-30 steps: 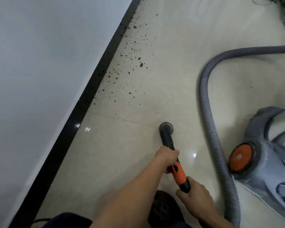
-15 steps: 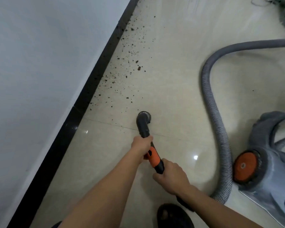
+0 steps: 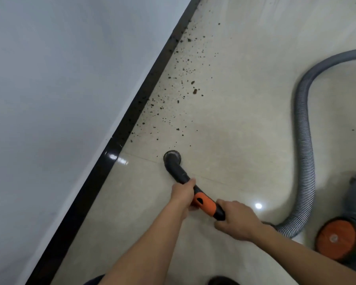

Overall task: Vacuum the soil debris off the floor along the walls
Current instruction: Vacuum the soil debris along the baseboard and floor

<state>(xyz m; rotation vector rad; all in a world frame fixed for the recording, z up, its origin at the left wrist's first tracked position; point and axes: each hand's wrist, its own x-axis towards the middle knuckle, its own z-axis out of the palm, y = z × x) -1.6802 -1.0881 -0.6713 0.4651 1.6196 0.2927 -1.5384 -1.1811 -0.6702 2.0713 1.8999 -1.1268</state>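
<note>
**By the skirting, nozzle at the edge of the soil**

On the glossy cream tiled floor [image 3: 245,99], dark brown soil crumbs [image 3: 183,79] lie scattered along the black skirting board [image 3: 132,118]. The round brush nozzle [image 3: 172,158] of the black-and-orange vacuum wand [image 3: 203,202] sits on the floor just short of them. The left hand [image 3: 182,194] grips the wand's black tube; the right hand [image 3: 237,221] curls round its rear end.

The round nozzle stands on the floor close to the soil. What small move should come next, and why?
Probably a short push of the nozzle forward and a little left, toward the black baseboard. The soil debris lies just beyond it in a band along the baseboard, nearest crumbs almost at its rim. The left hand and right hand both grip the wand.
</note>
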